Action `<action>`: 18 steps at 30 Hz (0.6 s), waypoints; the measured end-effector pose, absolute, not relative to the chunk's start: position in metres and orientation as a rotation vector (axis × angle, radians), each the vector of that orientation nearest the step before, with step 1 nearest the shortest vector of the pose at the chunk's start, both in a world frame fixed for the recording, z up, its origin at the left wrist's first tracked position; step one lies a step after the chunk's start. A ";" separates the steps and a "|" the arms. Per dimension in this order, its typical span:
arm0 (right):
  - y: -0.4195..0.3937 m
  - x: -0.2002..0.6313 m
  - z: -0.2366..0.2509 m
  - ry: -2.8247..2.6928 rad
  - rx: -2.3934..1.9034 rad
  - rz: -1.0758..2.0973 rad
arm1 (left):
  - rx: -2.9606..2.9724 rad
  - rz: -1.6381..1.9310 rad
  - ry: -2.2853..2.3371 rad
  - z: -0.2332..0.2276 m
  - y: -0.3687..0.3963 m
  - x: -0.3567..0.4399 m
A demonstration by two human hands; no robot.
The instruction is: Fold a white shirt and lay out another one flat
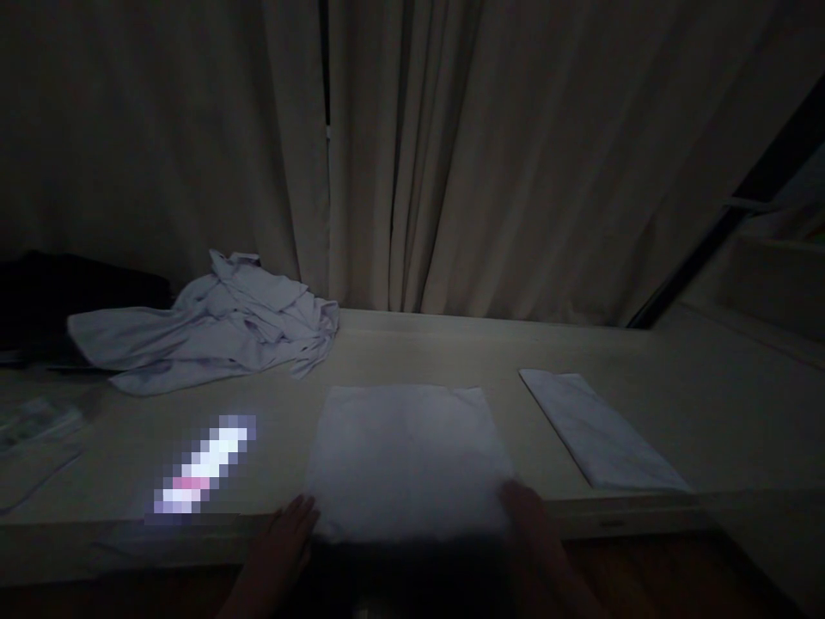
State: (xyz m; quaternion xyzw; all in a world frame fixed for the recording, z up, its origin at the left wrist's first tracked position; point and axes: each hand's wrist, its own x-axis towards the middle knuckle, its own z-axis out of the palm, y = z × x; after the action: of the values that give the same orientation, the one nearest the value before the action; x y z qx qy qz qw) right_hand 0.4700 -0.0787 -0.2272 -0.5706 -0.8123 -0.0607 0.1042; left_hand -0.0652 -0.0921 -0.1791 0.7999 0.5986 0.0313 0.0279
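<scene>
**Two hands at the near edge of a folded cloth**

Both hands rest at the near edge of the table point(644, 413), one at each near corner of a folded white cloth point(406, 456). On the left hand point(284, 542) the fingers lie flat and close together, their tips touching the cloth's near left corner. On the right hand point(528, 524) the fingers reach onto the near right corner; the dim light hides whether they are spread or pressed together. Neither hand pinches anything.

That cloth lies flat and square in the middle of the table, right at its front edge. Counted, three cloth items show: this square, one narrow folded piece point(599, 425) well apart to the right, and one crumpled pale shirt point(212, 331) heaped at the back left. One blurred bright strip point(203, 468) lies left of the square cloth. No writing can be read.

Closed curtains point(451, 155) hang behind the table. A dark bundle point(70, 297) sits at the far left, behind the shirt.
</scene>
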 end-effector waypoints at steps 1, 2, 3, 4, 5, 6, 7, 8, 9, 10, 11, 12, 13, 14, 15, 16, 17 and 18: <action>-0.079 0.470 -0.225 -2.393 -1.689 -0.153 | 2.443 0.092 1.848 -0.178 -0.092 -0.064; -0.079 0.469 -0.222 -2.398 -1.683 -0.125 | 2.426 0.091 1.847 -0.177 -0.093 -0.063; -0.079 0.469 -0.218 -2.400 -1.677 -0.098 | 2.413 0.093 1.849 -0.175 -0.094 -0.062; -0.079 0.468 -0.213 -2.391 -1.675 -0.072 | 2.400 0.093 1.849 -0.173 -0.094 -0.061; -0.079 0.468 -0.208 -2.371 -1.682 -0.043 | 2.384 0.088 1.843 -0.170 -0.094 -0.059; -0.079 0.466 -0.203 -2.346 -1.695 -0.009 | 2.363 0.079 1.838 -0.167 -0.094 -0.057; -0.078 0.465 -0.196 -2.316 -1.718 0.029 | 2.338 0.068 1.836 -0.163 -0.093 -0.054; -0.077 0.463 -0.190 -2.295 -1.739 0.073 | 2.309 0.057 1.840 -0.160 -0.092 -0.051; -0.076 0.461 -0.183 -2.281 -1.757 0.118 | 2.282 0.044 1.845 -0.157 -0.091 -0.047; -0.075 0.459 -0.176 -2.269 -1.777 0.160 | 2.257 0.034 1.855 -0.153 -0.090 -0.044; -0.074 0.457 -0.170 -2.257 -1.804 0.199 | 2.235 0.021 1.869 -0.149 -0.089 -0.040; -0.073 0.456 -0.164 -2.239 -1.837 0.232 | 2.217 0.006 1.883 -0.145 -0.088 -0.037; -0.072 0.454 -0.160 -2.222 -1.869 0.260 | 2.206 -0.009 1.892 -0.141 -0.087 -0.035; -0.071 0.454 -0.157 -2.211 -1.889 0.283 | 2.197 -0.028 1.902 -0.136 -0.087 -0.033; -0.070 0.453 -0.155 -2.205 -1.897 0.300 | 2.190 -0.049 1.910 -0.132 -0.087 -0.031; -0.070 0.453 -0.155 -2.210 -1.894 0.316 | 2.184 -0.069 1.915 -0.128 -0.086 -0.030; -0.070 0.453 -0.155 -2.218 -1.887 0.327 | 2.182 -0.086 1.914 -0.125 -0.087 -0.029; -0.070 0.453 -0.157 -2.219 -1.890 0.331 | 2.182 -0.097 1.913 -0.123 -0.087 -0.028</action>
State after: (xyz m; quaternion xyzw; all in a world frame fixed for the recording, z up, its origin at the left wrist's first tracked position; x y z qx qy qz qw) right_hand 0.4531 -0.0704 -0.1565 -0.6408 -0.7523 0.1123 0.1039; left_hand -0.0283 -0.0866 -0.1227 0.7462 0.6542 -0.0332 0.1187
